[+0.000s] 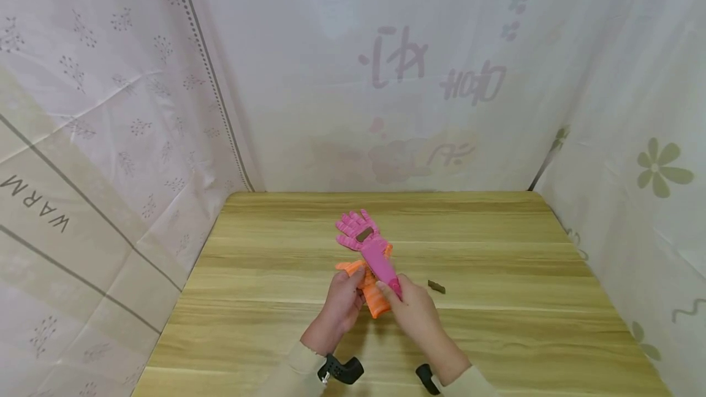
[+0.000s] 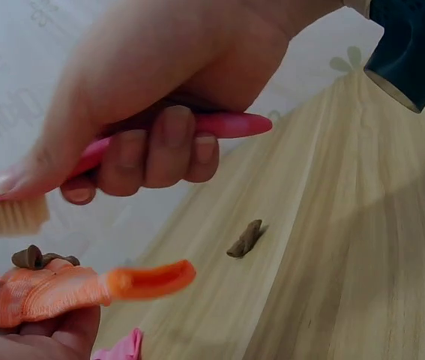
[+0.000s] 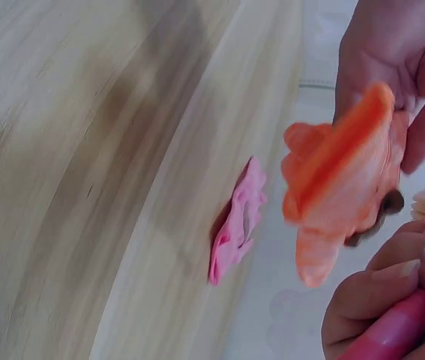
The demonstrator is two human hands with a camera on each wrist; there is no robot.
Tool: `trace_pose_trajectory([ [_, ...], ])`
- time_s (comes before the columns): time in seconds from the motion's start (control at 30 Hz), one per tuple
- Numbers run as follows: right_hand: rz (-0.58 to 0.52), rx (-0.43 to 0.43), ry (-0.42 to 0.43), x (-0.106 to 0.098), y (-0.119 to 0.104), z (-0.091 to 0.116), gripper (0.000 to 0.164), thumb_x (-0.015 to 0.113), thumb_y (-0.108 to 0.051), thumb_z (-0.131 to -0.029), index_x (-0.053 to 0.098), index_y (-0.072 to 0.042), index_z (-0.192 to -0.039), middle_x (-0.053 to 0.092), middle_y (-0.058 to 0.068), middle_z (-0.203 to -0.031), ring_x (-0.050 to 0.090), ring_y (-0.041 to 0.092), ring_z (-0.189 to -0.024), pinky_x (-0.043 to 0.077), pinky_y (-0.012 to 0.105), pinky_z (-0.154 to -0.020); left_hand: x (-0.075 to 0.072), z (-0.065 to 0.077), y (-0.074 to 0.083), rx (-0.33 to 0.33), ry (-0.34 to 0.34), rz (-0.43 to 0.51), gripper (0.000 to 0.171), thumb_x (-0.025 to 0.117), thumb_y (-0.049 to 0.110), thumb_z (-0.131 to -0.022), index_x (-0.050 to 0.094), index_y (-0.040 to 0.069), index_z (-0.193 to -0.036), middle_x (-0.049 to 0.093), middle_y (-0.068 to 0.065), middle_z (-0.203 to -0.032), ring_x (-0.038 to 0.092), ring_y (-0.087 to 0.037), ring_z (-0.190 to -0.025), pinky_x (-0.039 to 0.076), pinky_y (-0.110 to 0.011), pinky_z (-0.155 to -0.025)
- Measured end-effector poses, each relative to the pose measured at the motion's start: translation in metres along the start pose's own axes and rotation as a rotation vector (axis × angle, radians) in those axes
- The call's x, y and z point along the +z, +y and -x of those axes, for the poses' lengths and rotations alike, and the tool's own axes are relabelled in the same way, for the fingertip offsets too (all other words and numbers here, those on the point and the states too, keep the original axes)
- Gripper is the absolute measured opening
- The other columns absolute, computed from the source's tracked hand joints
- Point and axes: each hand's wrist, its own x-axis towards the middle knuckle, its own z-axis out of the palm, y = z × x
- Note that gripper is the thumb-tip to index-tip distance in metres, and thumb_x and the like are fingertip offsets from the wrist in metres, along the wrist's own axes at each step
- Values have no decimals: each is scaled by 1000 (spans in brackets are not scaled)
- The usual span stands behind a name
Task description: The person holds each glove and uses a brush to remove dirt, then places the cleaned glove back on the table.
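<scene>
My left hand (image 1: 341, 304) holds a small orange knit glove (image 1: 377, 305) above the table, thumb on top. A rolled dark brown scrap (image 2: 36, 258) lies on this glove in the left wrist view. My right hand (image 1: 415, 310) grips a pink brush (image 1: 380, 264) by its handle, fingers curled round it. Pale bristles (image 2: 10, 217) face down, close over the orange glove. Beyond the hands, a pink glove (image 1: 349, 225) lies on the table with its fingers spread and a brown strip (image 1: 364, 234) across it.
Another brown piece (image 1: 436, 287) lies on the wood-grain table (image 1: 265, 250) to the right of my right hand. Printed pale curtains (image 1: 309, 78) hang behind the table and along both sides. Each wrist wears a black camera mount (image 1: 344, 371).
</scene>
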Motion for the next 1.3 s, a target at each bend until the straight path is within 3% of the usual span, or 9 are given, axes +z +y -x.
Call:
trace_pose_trajectory([
  [0.2, 21, -13, -25, 7, 0, 0, 40, 59, -52, -98, 55, -14, -85, 43, -4, -63, 38, 10, -54, 31, 23, -49, 0, -1, -4, 18, -31, -16, 33, 47, 21, -108, 58, -6, -125, 71, 4, -94, 66, -4, -82, 56, -20, -73],
  [0.43, 96, 22, -12, 8, 9, -3, 37, 62, -50, -97, 58, -14, -89, 47, -3, -63, 41, 12, -54, 32, 26, -50, -1, -1, -2, -5, -32, -19, 26, 48, 22, -109, 59, 0, -115, 66, 6, -86, 62, -3, -80, 53, -20, -72],
  [0.67, 103, 26, -1, 3, 13, -3, 36, 63, -48, -97, 58, -13, -90, 46, -3, -63, 41, 11, -53, 30, 26, -48, -2, 1, 2, -18, -39, -7, 33, 41, 19, -110, 49, -7, -129, 66, -3, -106, 66, -8, -96, 57, -24, -83],
  [1.1, 104, 30, 10, 3, 17, -4, 35, 63, -47, -97, 57, -13, -89, 45, -3, -62, 40, 11, -52, 30, 25, -47, -5, 4, 2, -10, -19, -4, 30, 41, 18, -110, 50, -7, -125, 64, -2, -104, 65, -8, -98, 57, -24, -86],
  [1.3, 98, 42, 7, 3, 18, -6, 36, 62, -48, -98, 57, -13, -90, 45, -3, -63, 39, 11, -52, 30, 25, -47, -5, 3, 3, -12, -22, 1, 21, 42, 19, -110, 51, 0, -110, 59, 1, -93, 61, -6, -88, 56, -23, -80],
])
